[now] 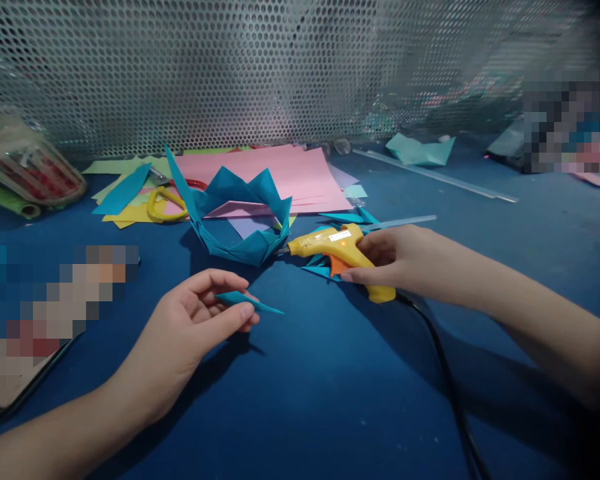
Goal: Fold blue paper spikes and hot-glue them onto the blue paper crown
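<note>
My left hand (200, 317) pinches a small pointed piece of folded blue paper (263, 307) between thumb and fingers, just above the table. On the right, my right hand (390, 257) is wrapped round the handle of a yellow glue gun (325, 241), thumb by its orange trigger. The gun's nozzle points left, close to a ring of folded blue paper (253, 247) with pointed tips; whether they touch I cannot tell. Several more folded blue pieces (320, 272) lie under and behind the gun. A clear glue stick (405, 221) shows behind it.
Pink paper sheets (300, 177) and scissors with yellow and red handles (166, 205) lie behind the ring. At left stand a clear jar (35, 167) and a blurred-out device (45, 333). A black cord (443, 360) runs toward the front. Perforated metal (260, 73) borders the back.
</note>
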Available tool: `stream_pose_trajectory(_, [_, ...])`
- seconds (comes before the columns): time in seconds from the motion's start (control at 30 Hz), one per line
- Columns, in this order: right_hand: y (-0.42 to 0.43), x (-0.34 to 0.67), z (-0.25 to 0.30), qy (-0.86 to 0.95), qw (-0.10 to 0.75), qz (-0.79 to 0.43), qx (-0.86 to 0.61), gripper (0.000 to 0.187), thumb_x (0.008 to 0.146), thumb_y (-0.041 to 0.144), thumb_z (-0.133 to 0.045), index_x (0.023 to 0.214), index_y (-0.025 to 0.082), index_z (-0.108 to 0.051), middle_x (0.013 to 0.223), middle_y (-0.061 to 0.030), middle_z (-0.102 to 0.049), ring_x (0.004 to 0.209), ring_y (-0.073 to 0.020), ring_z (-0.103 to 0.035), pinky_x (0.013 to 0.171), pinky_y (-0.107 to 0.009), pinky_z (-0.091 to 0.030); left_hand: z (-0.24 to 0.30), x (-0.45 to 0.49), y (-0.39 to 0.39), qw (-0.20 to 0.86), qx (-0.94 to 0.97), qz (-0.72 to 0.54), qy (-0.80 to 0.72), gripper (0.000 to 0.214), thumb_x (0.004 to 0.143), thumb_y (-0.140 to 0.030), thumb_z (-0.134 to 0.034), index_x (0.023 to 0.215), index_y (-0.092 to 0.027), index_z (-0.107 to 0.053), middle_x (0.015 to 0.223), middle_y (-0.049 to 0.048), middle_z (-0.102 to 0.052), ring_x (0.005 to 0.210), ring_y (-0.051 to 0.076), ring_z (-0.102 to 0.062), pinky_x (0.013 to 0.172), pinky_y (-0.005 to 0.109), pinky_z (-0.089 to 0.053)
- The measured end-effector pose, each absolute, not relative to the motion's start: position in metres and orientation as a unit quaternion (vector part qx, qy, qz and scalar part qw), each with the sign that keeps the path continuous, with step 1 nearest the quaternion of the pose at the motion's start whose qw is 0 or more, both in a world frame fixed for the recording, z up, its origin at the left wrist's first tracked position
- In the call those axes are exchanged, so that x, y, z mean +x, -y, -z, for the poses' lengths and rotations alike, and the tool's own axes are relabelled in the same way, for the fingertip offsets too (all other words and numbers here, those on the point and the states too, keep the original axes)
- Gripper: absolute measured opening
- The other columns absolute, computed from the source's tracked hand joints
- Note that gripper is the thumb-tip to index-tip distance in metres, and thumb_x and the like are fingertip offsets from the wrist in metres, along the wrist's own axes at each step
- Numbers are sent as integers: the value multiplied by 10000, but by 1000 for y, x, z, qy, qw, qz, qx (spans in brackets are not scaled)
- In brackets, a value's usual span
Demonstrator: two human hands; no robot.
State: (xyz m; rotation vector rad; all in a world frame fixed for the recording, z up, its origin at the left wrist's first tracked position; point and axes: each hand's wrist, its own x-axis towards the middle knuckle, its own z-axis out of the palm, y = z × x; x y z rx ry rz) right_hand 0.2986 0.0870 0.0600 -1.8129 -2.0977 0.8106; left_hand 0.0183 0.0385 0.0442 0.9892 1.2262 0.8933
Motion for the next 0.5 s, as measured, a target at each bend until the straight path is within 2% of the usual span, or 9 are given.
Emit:
stream_pose_trajectory(0.07, [-87,300,-60,720,147,-292,-612,127,723,316,-704,733,189,-690,641,-12,-702,508,-154,-628,391,-225,-409,-45,17,-37,615,426,-387,-539,289,678,-308,-840,885,-215,-661,700,-19,-710,641,88,-653,616,148,-518])
stream_pose_trajectory(0.13, [-86,298,-61,716,178,-285,-613,33,719,219,-661,715,190,-646,592,-1,-661,459,-131,-586,366,-216,-389,-46,17,-37,610,422,-390,-546,293,659,-319,-850,853,-217,-655,664,-32,-684,616,82,-629,579,139,-493])
stream_pose_trajectory(0.23, [-82,293,-65,704,225,-274,-615,36,745,175,-598,730,197,-574,587,-7,-619,418,-105,-514,337,-218,-344,-47,17,-39,595,412,-405,-558,294,640,-311,-848,809,-226,-623,629,-61,-636,591,67,-586,545,125,-450])
stream_pose_trajectory(0.37, [-80,289,-71,698,256,-297,-599,91,749,174,-538,818,182,-598,698,-59,-678,504,-140,-578,382,-235,-414,-49,17,-40,577,381,-431,-580,308,626,-309,-824,801,-233,-582,572,-90,-548,535,51,-498,499,119,-391])
stream_pose_trajectory(0.5, [-81,288,-70,705,266,-316,-577,55,711,169,-547,725,180,-598,543,-11,-590,402,-114,-492,326,-230,-334,-51,19,-42,577,354,-447,-585,342,604,-314,-817,828,-224,-575,520,-107,-464,478,48,-442,443,129,-339])
